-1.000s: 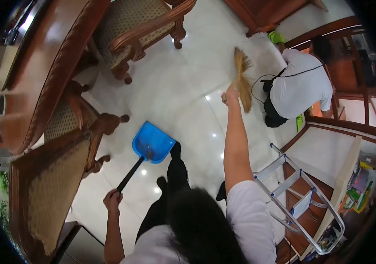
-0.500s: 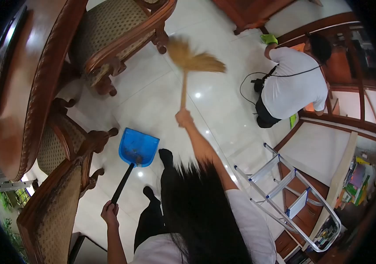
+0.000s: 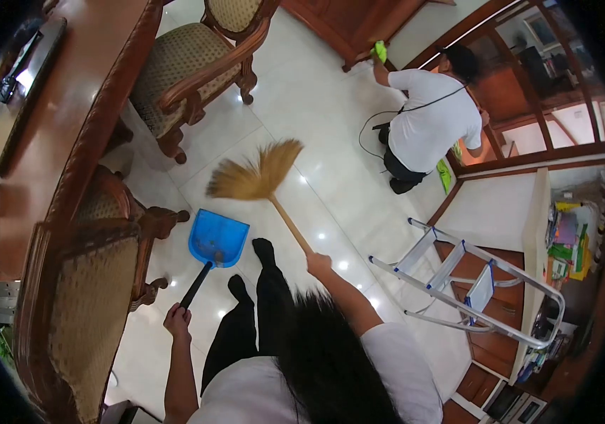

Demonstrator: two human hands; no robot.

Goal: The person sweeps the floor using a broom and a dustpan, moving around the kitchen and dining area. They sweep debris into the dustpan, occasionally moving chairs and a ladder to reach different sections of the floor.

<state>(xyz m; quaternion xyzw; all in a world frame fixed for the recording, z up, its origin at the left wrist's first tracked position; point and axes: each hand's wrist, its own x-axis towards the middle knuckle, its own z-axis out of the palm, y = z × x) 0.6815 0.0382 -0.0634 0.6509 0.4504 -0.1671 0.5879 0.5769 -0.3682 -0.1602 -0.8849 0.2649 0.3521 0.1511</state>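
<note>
My left hand point(image 3: 178, 321) is closed around the black handle of a blue dustpan point(image 3: 226, 233), which rests on the white tiled floor in front of my feet. Some grey-brown dirt lies inside the pan close to the handle. My right hand point(image 3: 320, 264) grips the wooden handle of a soft straw broom point(image 3: 263, 173). The broom's fanned bristles spread over the floor beyond the dustpan, a short way from its front edge.
To the left stand a carved wooden table point(image 3: 97, 92), an armchair point(image 3: 189, 78) and a nearer chair point(image 3: 94, 311). An aluminium step ladder point(image 3: 451, 272) stands at right. Beyond it a person point(image 3: 433, 116) crouches by a glass-paned cabinet, holding a green cloth point(image 3: 380, 51).
The broom has swung left and nearer, its bristles now closer to the dustpan. My right hand has moved down and slightly right. The dustpan stays nearly in place.
</note>
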